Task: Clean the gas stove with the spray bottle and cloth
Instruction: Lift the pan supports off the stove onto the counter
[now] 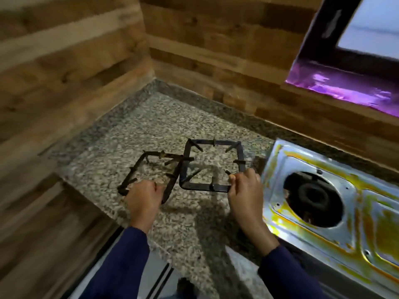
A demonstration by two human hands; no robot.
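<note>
The steel gas stove [336, 238] lies at the right, its top stained yellow, with a bare black burner [313, 197] in a round opening. Two square pan-support grates are over the granite counter to its left. My left hand [143, 200] is closed on the near side of the rusty left grate [149, 167]. My right hand [245, 192] pinches the near right corner of the dark right grate [212, 166]. The two grates overlap slightly in the middle. No spray bottle or cloth is in view.
The speckled granite counter [151, 126] runs into a corner of wood-panelled walls [64, 61]. A window [356, 61] with a purple-lit sill sits at the upper right. A metal edge [138, 277] shows below the counter front.
</note>
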